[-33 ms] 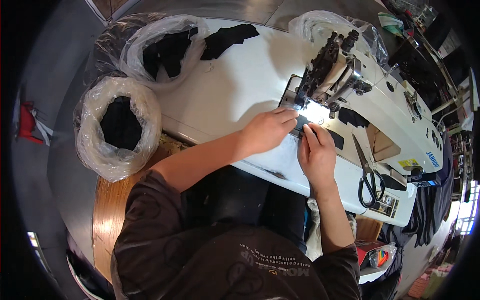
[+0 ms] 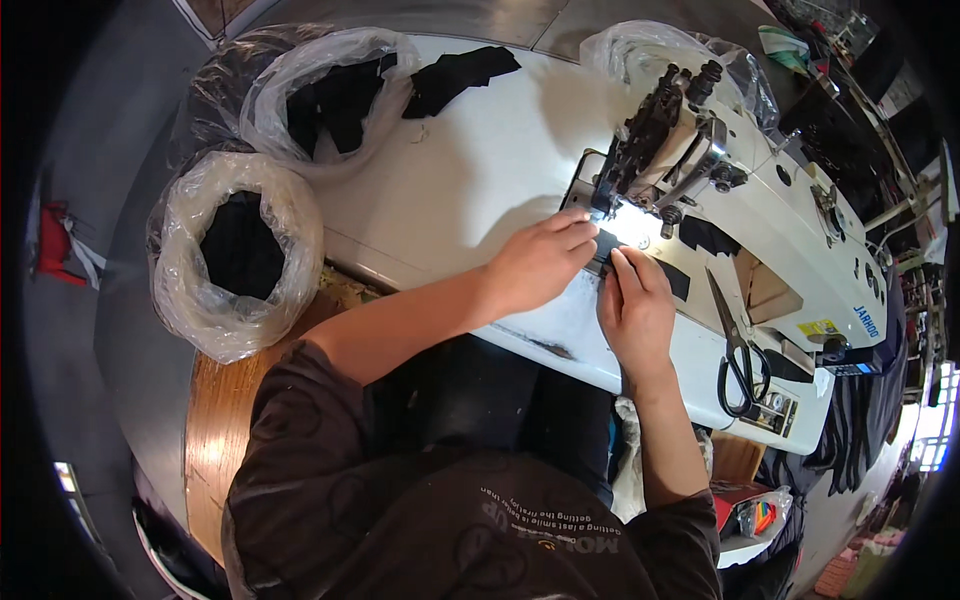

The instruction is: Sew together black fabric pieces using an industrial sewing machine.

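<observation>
Bright glare below sewing machine (image 2: 762, 182) | shadowed tabletop (image 2: 440, 170) | fisheye-bent edges

A sewing workshop: sewing machine (image 2: 800, 235), bagged black cloth (image 2: 242, 245) (plus scissors (image 2: 736, 338)).

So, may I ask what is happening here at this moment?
At a white sewing machine, the left hand and the right hand have their fingers at a small piece of dark cloth, close to the lit needle area. Scissors lie on the white table, to the right of the right hand. On the far left, a plastic bag holds black fabric.
</observation>
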The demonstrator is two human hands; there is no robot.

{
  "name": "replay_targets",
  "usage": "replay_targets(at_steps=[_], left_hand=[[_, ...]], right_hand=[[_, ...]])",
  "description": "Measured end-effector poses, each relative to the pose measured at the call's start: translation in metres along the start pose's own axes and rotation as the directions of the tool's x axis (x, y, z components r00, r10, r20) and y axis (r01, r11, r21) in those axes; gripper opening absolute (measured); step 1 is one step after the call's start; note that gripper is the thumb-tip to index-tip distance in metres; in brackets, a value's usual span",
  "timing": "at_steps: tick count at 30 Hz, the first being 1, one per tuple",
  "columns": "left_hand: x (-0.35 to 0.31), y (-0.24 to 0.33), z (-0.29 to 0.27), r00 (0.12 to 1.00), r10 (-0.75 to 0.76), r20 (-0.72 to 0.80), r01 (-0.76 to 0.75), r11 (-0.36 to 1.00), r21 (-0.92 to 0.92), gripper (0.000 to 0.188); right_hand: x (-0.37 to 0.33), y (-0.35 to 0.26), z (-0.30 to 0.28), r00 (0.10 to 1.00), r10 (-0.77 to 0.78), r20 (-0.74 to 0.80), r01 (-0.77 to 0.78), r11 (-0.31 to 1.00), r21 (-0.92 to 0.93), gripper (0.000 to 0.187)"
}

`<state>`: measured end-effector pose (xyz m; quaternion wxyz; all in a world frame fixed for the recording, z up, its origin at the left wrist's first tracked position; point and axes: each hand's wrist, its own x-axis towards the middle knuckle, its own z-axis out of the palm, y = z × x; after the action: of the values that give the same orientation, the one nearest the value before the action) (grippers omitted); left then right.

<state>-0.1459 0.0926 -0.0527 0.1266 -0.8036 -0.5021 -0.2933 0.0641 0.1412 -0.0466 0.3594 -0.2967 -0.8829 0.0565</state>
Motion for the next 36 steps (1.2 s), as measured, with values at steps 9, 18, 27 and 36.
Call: replay_targets(at_steps=[9, 18, 27, 36], left_hand=[[-0.001, 0.008, 0.003, 0.999, -0.021, 0.029, 0.02, 1.0, 0.017, 0.02], [-0.002, 0.031, 0.014, 0.988, -0.154, 0.02, 0.153, 0.988, 0.014, 0.031], [-0.003, 0.029, 0.017, 0.989, -0.148, -0.024, 0.148, 0.989, 0.013, 0.029], [-0.003, 0.029, 0.018, 0.991, -0.136, -0.016, 0.135, 0.99, -0.045, 0.027]], right_hand=[[0.002, -0.004, -0.004, 0.999, 0.032, 0.015, -0.033, 0.999, 0.035, 0.027], [0.006, -0.005, -0.001, 0.998, 0.025, 0.054, -0.025, 1.0, 0.011, 0.034], [0.007, -0.004, 0.0, 0.998, 0.045, 0.037, -0.047, 0.997, 0.058, 0.035], [0.003, -0.001, -0.001, 0.996, 0.056, 0.073, -0.059, 0.997, 0.041, 0.037]])
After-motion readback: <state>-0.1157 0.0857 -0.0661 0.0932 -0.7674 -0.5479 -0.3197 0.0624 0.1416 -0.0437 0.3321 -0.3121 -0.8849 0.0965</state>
